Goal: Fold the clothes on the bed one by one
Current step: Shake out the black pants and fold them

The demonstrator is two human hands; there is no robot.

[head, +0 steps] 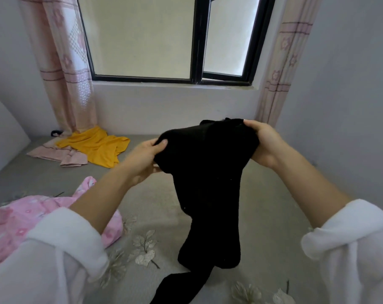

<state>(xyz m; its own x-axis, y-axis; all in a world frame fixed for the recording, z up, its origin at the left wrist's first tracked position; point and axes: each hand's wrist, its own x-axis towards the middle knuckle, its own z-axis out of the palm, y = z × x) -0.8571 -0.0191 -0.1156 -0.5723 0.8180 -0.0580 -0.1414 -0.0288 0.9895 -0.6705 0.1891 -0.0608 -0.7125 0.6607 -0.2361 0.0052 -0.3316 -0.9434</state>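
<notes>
The grey bed with its pale leaf-print cover (274, 216) lies below. Above it hangs a long black knitted garment (208, 172), perhaps leggings. Its long axis runs straight down from the bunched top to a tail that trails on the cover near the person. The left hand (146, 156) grips the top's left end and the right hand (265, 143) its right end, both equally near. The fingers (249, 123) of both are clamped into the cloth. The next move likely lays it flat along that axis.
</notes>
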